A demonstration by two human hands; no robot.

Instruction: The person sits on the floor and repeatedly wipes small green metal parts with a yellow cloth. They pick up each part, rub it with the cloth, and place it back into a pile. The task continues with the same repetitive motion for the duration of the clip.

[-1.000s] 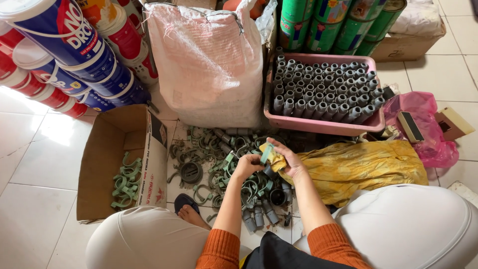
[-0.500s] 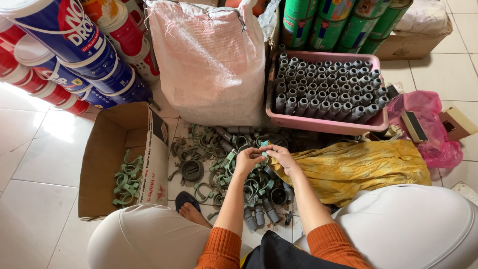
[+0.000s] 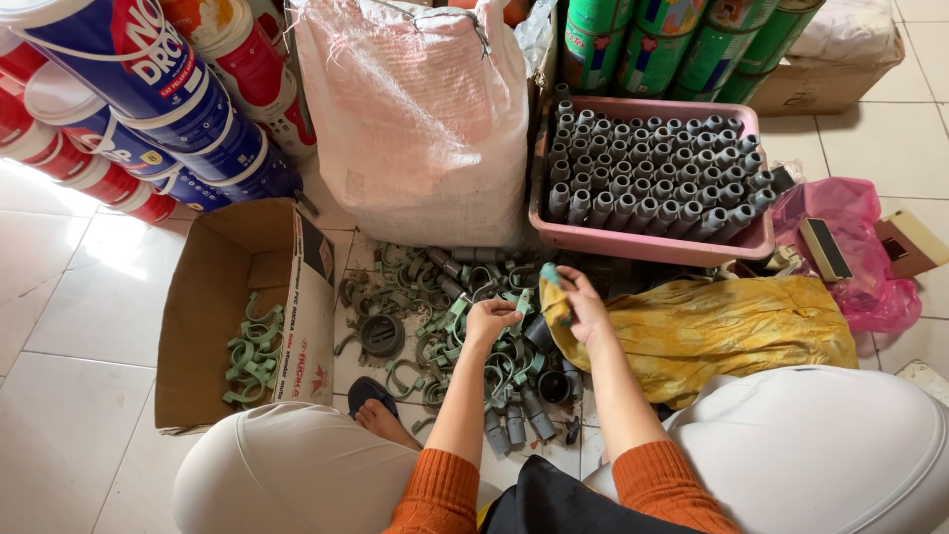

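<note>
- Since 0.5 s ago the hands have barely shifted: both sit over the same pile at frame centre, the right one raised slightly toward the pink tray.
- Left hand (image 3: 491, 321) is curled down onto the pile of clips (image 3: 435, 326) on the floor, fingers closed around 1 green clip as far as I can tell.
- Right hand (image 3: 583, 309) pinches a small green piece (image 3: 550, 274) between its fingertips, held just below the tray's near rim, with a yellow cloth (image 3: 712, 326) draped under the palm.
- The 2 hands are close together but not touching.
- Progress, as a judgement: sorting looks partly done. Plenty of clips and grey fittings (image 3: 519, 420) lie loose on the floor, so much is left.
- Box (image 3: 208, 307), left of centre: cardboard, open, holding a modest heap of green clips at its bottom, mostly unfilled.
- Tray (image 3: 643, 242), upper right: pink, packed with rows of grey tubes standing on end, nearly full.
- Sack (image 3: 425, 119), upper centre: white, stitched shut, contents hidden.
- Buckets (image 3: 148, 109), upper left: stacked paint pails on their sides.
- Pink bag (image 3: 860, 247), right edge: small boxes lie on it.
</note>
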